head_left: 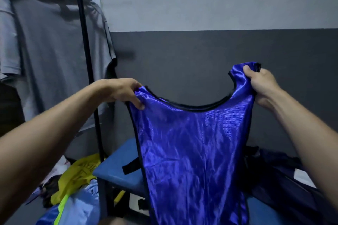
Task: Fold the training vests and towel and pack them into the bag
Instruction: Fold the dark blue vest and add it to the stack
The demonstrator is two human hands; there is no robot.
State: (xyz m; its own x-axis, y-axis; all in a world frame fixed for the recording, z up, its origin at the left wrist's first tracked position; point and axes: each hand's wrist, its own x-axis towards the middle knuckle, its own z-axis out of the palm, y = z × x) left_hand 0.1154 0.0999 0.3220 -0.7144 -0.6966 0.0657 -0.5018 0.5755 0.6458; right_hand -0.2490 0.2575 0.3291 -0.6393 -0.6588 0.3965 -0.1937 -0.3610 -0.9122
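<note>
Hanging upright in mid-air in front of the chest: a shiny blue training vest (192,151) with black trim, scooped neckline uppermost, body draping down over the blue worktop (118,166) behind it. Pinching the vest's left shoulder strap between thumb and curled fingers: the left hand (124,93), thumb lying on the front of the fabric. Gripping the other shoulder strap, bunched a little higher: the right hand (263,86), fingers curled round the cloth and thumb pressing on top. Neither grip spreading; both closing on fabric, arms reaching forward from the lower corners. Sticking out beside the vest's left edge, against the worktop: a short black strap (130,167). Lying on the worktop to the right, partly hidden by the right forearm: a dark navy bag (285,179). Piling low at the left, beside the worktop: a yellow vest (80,175) and more blue and neon-edged fabric (76,208), crumpled. Standing further left: a black rack pole (87,71), with grey shirts (54,51) hanging on hangers behind it. Backing everything: a wall (201,23), pale above and dark grey below.
</note>
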